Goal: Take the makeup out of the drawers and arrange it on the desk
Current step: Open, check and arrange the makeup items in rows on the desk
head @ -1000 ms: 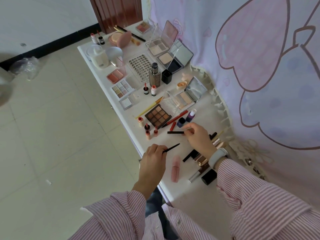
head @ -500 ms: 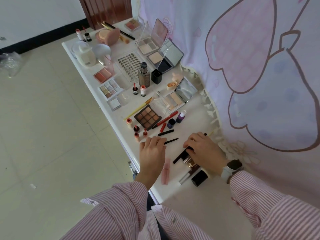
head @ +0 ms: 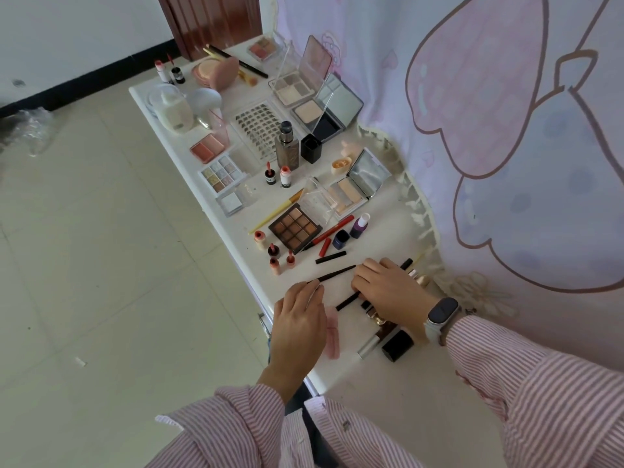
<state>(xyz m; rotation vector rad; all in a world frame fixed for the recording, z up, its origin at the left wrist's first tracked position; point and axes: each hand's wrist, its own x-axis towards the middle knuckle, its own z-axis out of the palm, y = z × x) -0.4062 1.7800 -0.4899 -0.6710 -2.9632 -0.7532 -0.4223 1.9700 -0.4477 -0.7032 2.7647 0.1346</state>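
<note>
Makeup is spread over nearly the whole desk (head: 189, 157), far end to near end, w/ the last cluster under your hands at the near end. Your left hand (head: 297, 319) has its fingers curled, pinching the near tip of a thin black pencil (head: 334, 274) that lies on the desk. Your right hand (head: 388, 292) lies flat, fingers straight, pressing down on a bunch of tubes; a black stick (head: 347, 300) pokes out from under it.

Risks, as I judge them: the pencil is round and points toward the small upright lip bottles (head: 280, 261) near the front edge, so a sweep w/ it could tip them, and they'd roll off to the floor. The pink tube (head: 332, 336) sits right by your left wrist, close to the front edge; a sleeve drag could knock it over. The silver tube (head: 369, 344) and black cap (head: 397, 346) near your right cuff, same issue.

Open room: a bare strip along the back edge by the curtain, right of the nine-pan palette (head: 294, 228), plus the near corner behind the black cap. Front edge is tight.
</note>
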